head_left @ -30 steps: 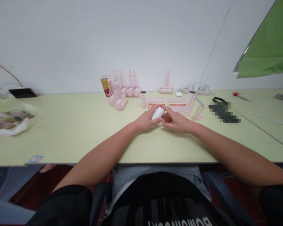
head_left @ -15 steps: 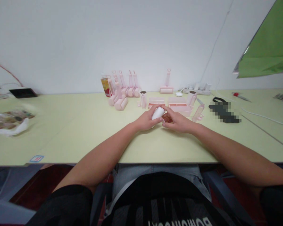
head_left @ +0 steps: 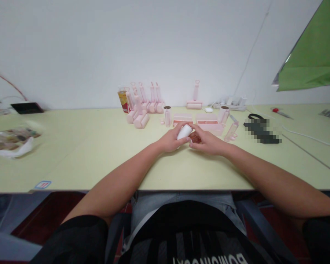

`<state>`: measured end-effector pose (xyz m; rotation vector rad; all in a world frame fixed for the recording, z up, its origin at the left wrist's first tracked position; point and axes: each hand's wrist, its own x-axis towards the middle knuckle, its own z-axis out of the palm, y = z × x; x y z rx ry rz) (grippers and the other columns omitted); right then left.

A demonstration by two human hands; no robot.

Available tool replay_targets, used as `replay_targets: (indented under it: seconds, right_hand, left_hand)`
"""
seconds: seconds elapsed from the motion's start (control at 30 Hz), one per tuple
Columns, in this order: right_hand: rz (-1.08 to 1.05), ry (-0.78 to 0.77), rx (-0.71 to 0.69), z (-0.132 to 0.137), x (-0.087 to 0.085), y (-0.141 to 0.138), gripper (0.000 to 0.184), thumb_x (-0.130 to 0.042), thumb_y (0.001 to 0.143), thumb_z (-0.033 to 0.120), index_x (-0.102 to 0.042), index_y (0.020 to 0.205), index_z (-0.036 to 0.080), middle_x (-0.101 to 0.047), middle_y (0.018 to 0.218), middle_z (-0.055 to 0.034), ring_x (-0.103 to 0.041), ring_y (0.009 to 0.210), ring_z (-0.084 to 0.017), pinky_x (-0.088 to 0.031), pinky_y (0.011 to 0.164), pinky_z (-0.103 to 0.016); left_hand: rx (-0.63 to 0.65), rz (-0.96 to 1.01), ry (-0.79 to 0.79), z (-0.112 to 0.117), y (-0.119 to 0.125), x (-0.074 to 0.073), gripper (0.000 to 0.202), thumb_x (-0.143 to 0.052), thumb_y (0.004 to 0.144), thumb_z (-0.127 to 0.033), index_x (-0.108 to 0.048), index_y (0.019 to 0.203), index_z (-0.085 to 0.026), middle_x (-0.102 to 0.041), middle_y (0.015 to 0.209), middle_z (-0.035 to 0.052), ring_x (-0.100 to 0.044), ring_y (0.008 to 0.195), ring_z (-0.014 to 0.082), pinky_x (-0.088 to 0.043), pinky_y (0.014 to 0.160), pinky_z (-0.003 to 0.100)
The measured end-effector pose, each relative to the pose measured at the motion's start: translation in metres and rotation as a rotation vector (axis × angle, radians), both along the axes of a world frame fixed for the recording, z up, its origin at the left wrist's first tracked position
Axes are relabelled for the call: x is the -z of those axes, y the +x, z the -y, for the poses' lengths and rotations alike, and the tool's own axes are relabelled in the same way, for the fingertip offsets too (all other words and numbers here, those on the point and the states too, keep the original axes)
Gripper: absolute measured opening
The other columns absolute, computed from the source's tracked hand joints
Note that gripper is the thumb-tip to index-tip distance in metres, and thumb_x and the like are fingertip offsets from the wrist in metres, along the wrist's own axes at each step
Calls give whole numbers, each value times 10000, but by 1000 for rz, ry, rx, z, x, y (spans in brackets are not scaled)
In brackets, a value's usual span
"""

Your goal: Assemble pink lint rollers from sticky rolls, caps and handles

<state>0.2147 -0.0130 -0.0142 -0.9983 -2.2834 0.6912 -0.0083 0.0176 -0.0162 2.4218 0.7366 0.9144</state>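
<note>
My left hand (head_left: 169, 140) is wrapped round a white lint roller refill roll (head_left: 184, 132), the thumb along its near side. The roll is tilted, its upper end towards the right. My right hand (head_left: 207, 141) curls about that right end, fingertips touching the roll and thumb by its lower edge; part of the grip is hidden. Just behind the hands lie two pink lint roller covers (head_left: 209, 126), (head_left: 183, 118). A refill roll with a brown core (head_left: 167, 116) stands behind my left hand, and another (head_left: 223, 114) is behind my right.
Several assembled pink lint rollers (head_left: 141, 119) stand at the back left beside a yellow-red package (head_left: 123, 101). One more lint roller (head_left: 194, 104) is by the wall. A pink handle (head_left: 231, 131), a black strap (head_left: 257, 116), a power strip (head_left: 231, 106) and a screwdriver (head_left: 282, 113) are to the right.
</note>
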Motion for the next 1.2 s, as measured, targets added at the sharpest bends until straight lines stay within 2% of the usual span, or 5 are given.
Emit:
replay_targets:
  seconds: [0.57, 1.2]
  right_hand:
    - [8, -2, 14, 1, -2, 0, 844, -640, 838, 301, -176, 1543, 276, -678, 1162, -102, -678, 996, -246, -530, 868, -428]
    - [-18, -52, -23, 2, -3, -1, 856, -637, 841, 266, -153, 1548, 243, -703, 1085, -96, -689, 918, -223, -534, 834, -396]
  left_hand:
    - [-8, -5, 0, -1, 0, 0, 734, -575, 864, -531, -334, 1479, -211, -491, 1438, 131, -532, 1234, 299, -407, 1050, 450]
    - [-26, -13, 2, 0, -1, 0, 738, -578, 865, -527, -332, 1481, -203, -472, 1453, 137, -508, 1265, 301, -385, 1072, 456]
